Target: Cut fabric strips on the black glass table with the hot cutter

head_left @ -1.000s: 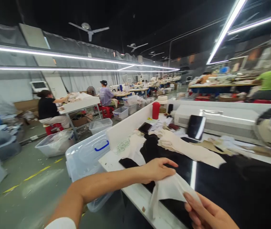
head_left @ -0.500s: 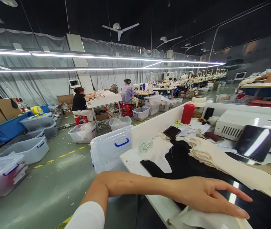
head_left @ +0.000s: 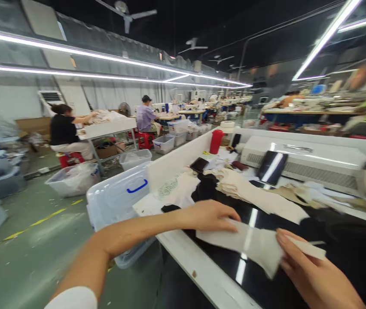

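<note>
A white fabric piece [head_left: 250, 243] lies stretched across the glossy black worktop [head_left: 347, 249] near the table's front edge. My left hand [head_left: 210, 216] rests on its left end with fingers curled down onto the cloth. My right hand [head_left: 312, 272] pinches the right end, thumb over the fabric. A stack of cream fabric pieces [head_left: 254, 193] lies just behind, beside a black cloth [head_left: 207, 189].
A white machine [head_left: 305, 161] stands at the back of the table, with a red bottle [head_left: 216, 141], a phone [head_left: 198, 165] and a dark tablet [head_left: 271, 167] nearby. A clear bin with a blue handle [head_left: 121, 201] sits left of the table. Other people work at tables beyond.
The view swung back right. My left hand went from lying flat to curling onto the white piece, and my right hand came back into view, gripping its other end.
</note>
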`<state>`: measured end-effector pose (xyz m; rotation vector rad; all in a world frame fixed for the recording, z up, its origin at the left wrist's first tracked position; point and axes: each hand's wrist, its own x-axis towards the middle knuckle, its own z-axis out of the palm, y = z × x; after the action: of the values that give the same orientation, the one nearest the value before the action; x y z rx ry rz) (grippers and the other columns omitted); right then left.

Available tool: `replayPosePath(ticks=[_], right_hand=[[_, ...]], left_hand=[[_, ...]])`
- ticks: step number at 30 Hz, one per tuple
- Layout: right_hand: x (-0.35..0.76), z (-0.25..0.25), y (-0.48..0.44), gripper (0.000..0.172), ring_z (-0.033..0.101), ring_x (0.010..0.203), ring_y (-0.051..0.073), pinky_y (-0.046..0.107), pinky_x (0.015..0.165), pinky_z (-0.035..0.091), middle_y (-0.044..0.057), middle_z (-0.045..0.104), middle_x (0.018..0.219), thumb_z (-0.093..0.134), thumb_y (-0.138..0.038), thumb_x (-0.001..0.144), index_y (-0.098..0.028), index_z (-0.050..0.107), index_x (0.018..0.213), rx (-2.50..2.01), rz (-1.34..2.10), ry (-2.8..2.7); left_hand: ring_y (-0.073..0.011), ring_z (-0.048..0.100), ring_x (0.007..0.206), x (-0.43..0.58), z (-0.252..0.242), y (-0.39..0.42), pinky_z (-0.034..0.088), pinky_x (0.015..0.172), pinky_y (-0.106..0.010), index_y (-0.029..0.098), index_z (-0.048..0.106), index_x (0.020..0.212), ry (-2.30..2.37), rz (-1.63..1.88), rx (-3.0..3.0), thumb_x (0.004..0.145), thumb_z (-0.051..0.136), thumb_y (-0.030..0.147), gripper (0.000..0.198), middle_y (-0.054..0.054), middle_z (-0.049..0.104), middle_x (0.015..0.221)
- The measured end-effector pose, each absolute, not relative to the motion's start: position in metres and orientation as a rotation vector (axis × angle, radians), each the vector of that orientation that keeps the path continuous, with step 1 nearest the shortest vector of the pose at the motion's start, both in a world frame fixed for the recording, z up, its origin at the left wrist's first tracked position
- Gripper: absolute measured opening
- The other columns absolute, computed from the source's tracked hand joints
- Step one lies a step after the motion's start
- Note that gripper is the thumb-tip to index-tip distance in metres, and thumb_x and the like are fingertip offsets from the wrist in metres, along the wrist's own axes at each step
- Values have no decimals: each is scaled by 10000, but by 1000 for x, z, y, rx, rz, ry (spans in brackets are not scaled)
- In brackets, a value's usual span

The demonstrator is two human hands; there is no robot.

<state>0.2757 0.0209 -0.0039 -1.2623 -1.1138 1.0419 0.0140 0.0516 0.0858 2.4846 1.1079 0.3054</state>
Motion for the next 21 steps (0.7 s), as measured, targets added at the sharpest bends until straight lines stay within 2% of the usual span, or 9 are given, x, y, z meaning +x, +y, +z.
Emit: replayPosePath(ticks=[2, 4, 6, 7, 9, 11, 16, 19, 21], right_hand=[[275, 13, 16, 483, 643, 668, 172, 273, 537, 542, 52, 766, 852, 999, -549, 555, -233, 842, 886, -1274, 1065, -827], [276, 25, 10, 497, 561, 638, 141, 250, 533, 502, 25, 724, 787, 975, -585, 586, -221, 847, 898, -1277, 1012, -901], [279, 28, 1, 470, 589, 674, 162, 261, 587, 524, 35, 745, 794, 916, -620, 668, -218, 855, 903, -1353, 917, -1090], [281, 25, -6, 445, 636, 716, 186, 275, 636, 552, 47, 774, 826, 885, -625, 705, -222, 857, 892, -1394, 878, -1199], [286, 15, -20, 374, 728, 836, 240, 303, 759, 602, 62, 826, 926, 829, -601, 783, -241, 858, 883, -1434, 843, -1433], [289, 4, -34, 291, 774, 927, 260, 313, 856, 621, 60, 843, 989, 771, -538, 875, -262, 857, 909, -1410, 833, -1648], [289, -10, -53, 189, 800, 971, 214, 279, 928, 629, 48, 836, 1050, 674, -383, 1007, -290, 837, 1017, -1298, 717, -1913], [290, -9, -58, 169, 803, 994, 206, 268, 924, 641, 53, 828, 1084, 672, -346, 1017, -289, 828, 1053, -1277, 643, -1982], [292, -7, -63, 161, 806, 1029, 209, 269, 948, 645, 55, 828, 1121, 698, -316, 998, -295, 827, 1091, -1271, 599, -2011]], left_hand=[[-219, 714, 1081, 6, 92, 56, 493, 907, -261, 236, 746, 1162, 1138, 369, 2566, 1068, 597, 240, 177, -33, 759, 1209], [-226, 699, 1073, -2, 94, 57, 477, 875, -278, 223, 746, 1114, 1106, 400, 2620, 1056, 522, 139, 246, -55, 718, 1250], [-200, 698, 1009, -12, 91, 52, 446, 779, -260, 236, 747, 1069, 1099, 368, 2757, 1022, 537, 70, 273, -37, 703, 1221], [-181, 699, 936, -16, 87, 48, 421, 712, -253, 251, 751, 1047, 1073, 278, 2819, 1014, 607, 98, 212, -18, 709, 1156], [-157, 682, 784, -24, 80, 39, 371, 618, -259, 265, 760, 976, 994, 116, 2811, 995, 763, 280, 24, 20, 701, 936], [-154, 673, 739, -25, 73, 30, 368, 604, -273, 250, 765, 904, 967, 75, 2791, 1020, 747, 377, 173, 26, 689, 857], [-186, 696, 918, 8, 59, 23, 496, 817, -285, 202, 764, 1056, 856, 262, 2852, 1125, 551, 276, 236, -26, 732, 1002], [-205, 695, 1048, 41, 47, 25, 519, 959, -308, 172, 737, 1145, 756, 365, 2866, 1113, 549, 205, 194, -63, 753, 1163], [-208, 688, 1053, 58, 38, 26, 525, 984, -316, 158, 723, 1131, 705, 384, 2886, 1099, 559, 166, 168, -70, 753, 1184]])
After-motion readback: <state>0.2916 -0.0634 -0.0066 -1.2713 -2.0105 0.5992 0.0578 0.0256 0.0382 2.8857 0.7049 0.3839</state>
